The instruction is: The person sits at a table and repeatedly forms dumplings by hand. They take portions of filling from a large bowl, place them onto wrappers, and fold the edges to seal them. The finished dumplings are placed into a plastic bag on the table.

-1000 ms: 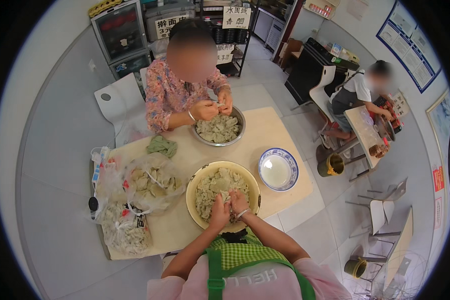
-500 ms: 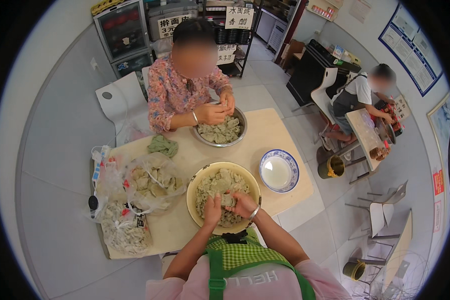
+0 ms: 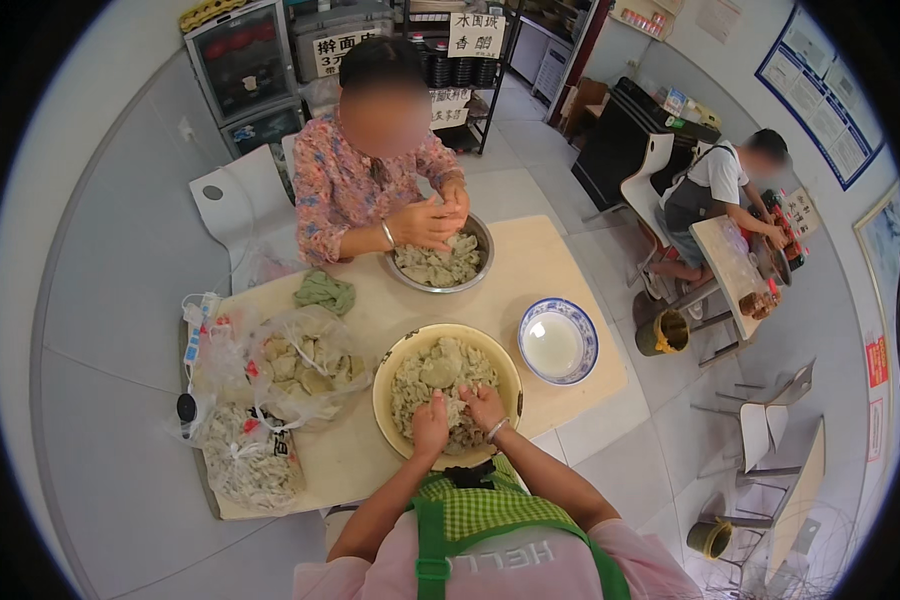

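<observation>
A cream enamel basin with a chipped dark rim stands in front of me, filled with pale green, lumpy dough pieces. My left hand is inside it, thumb up and fingers curled. Close beside it, my right hand, with a silver bracelet at the wrist, is closed too. Between the fingertips of both hands is a small bit of the greenish dough, partly hidden by the fingers. A flatter, round dough piece lies on the heap just beyond my hands.
Across the table a person in a floral shirt works over a steel bowl of similar pieces. To the right stands a blue-and-white bowl of whitish liquid. Plastic bags of dough pieces, a green cloth and a power strip lie left.
Both my hands have come down and nearer to me in the basin, with the held dough piece now more hidden. Across the table, the person's fingers have shifted over the steel bowl.
</observation>
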`<state>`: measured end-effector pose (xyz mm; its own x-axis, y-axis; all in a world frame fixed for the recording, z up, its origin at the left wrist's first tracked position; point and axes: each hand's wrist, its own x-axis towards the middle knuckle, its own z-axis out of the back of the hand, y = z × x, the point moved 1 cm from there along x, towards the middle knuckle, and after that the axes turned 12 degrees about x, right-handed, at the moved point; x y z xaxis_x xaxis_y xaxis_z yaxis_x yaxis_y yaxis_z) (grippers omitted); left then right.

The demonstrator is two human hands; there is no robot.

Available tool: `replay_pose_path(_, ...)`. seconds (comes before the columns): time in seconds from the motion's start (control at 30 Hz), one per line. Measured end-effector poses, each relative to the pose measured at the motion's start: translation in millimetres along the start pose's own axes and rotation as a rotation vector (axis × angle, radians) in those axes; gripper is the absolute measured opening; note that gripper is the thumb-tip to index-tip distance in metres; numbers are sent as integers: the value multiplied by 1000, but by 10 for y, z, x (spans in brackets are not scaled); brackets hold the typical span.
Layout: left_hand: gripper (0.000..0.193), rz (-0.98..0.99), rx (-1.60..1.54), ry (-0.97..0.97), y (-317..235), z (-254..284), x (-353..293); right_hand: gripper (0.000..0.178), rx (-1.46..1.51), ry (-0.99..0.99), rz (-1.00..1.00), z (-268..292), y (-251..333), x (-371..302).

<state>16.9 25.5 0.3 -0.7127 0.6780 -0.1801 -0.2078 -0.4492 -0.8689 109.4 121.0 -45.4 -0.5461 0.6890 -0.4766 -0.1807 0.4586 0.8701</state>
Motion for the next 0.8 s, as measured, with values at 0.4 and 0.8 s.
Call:
replay_pose_path(0.4,64,66,296,111,190,8,49,46,-551,252,613,-142,321,-272)
replay_pose_path(0.8,51,48,-202,181,32,37,-32,20,621,-47,-256,-143,304,-227)
